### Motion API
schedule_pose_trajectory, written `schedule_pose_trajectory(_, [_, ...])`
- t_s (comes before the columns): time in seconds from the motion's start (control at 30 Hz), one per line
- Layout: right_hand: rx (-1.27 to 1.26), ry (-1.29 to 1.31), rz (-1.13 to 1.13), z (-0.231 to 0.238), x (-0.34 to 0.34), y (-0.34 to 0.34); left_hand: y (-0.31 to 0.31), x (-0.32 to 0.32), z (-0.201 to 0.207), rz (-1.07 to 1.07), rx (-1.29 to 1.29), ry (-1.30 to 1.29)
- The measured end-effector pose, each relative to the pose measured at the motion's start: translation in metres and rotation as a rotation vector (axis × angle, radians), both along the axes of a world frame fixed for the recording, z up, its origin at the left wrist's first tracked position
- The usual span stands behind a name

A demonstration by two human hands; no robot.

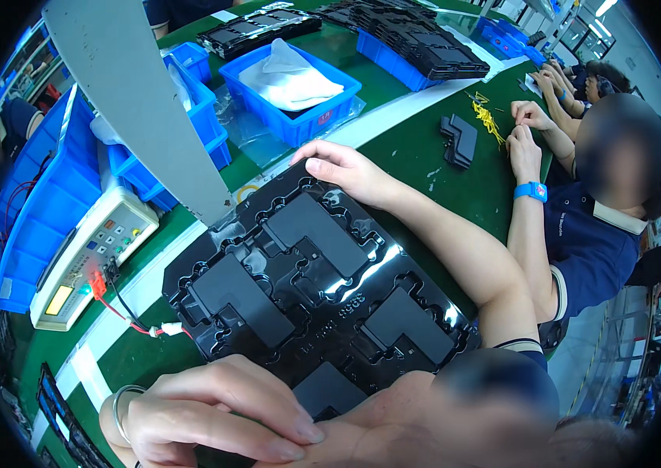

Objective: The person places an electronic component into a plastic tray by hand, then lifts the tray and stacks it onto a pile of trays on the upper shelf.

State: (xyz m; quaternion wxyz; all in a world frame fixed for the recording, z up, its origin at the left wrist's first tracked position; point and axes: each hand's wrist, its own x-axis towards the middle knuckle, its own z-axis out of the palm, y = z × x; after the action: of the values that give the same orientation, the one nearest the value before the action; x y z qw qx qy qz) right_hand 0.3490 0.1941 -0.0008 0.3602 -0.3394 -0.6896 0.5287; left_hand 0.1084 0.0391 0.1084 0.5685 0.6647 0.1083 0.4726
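Observation:
A black plastic tray (323,292) lies tilted before me, with several black L-shaped parts (319,234) seated in its moulded pockets. My right hand (350,173) grips the tray's far edge, its thumb on top and the fingers curled over the rim. Low in the picture, close over the tray's near side, is my left hand (213,409), with a metal bangle on its wrist. Its fingers are bent and held together; anything between them is hidden.
A cream-coloured tester (92,253) with red and black leads stands left, beside a grey post (139,101). Blue bins (295,97) and stacked black trays (416,39) fill the back. On the right a co-worker (580,210) works near yellow pieces (488,121) and a black block (459,140).

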Motion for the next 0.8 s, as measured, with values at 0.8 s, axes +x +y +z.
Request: schedule_pose_trajectory(0.8, [0.032, 0.078, -0.043, -0.008, -0.002, 0.004, 0.044, 0.048, -0.001, -0.339, 0.117, 0.261])
